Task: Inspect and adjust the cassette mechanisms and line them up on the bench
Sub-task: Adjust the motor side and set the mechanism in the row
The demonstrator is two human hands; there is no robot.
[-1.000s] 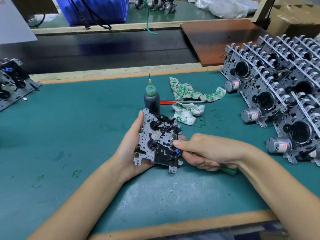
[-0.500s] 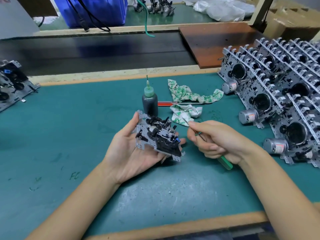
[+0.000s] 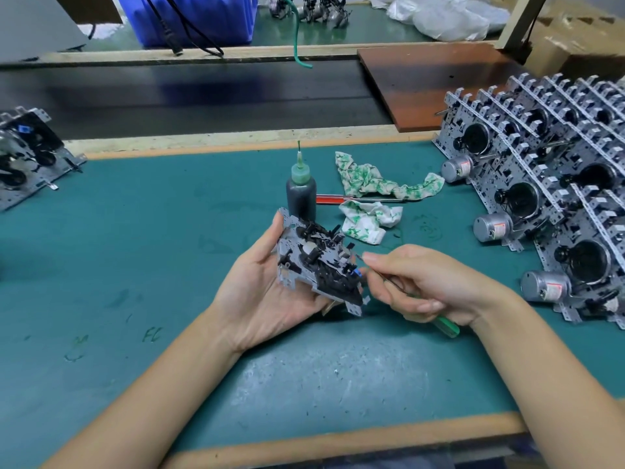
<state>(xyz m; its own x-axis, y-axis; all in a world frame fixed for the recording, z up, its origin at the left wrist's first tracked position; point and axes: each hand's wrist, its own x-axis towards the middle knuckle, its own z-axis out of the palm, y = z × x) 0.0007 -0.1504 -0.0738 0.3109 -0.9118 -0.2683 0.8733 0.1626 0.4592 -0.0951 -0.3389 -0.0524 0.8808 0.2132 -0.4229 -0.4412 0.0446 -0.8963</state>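
My left hand [image 3: 263,296] cradles a grey metal cassette mechanism [image 3: 318,262] with black parts, tilted above the green bench mat [image 3: 169,265]; thumb and fingers hold its edges. My right hand [image 3: 426,282] grips a small green-handled screwdriver [image 3: 446,326], its thin tip touching the mechanism's right edge near a blue part. At the right, several finished mechanisms [image 3: 541,184] with silver motors lean in rows.
A dark bottle with a green nozzle [image 3: 301,191] stands just behind the held mechanism. A red-handled screwdriver [image 3: 338,199] and crumpled green-white rags [image 3: 375,184] lie behind it. More mechanisms [image 3: 27,157] sit at the left edge. A brown board [image 3: 422,82] lies over the black conveyor.
The left hand tipped the mechanism from upright to a flatter tilt. The right hand drew back from it with the screwdriver, then brought the tip to its right edge again.
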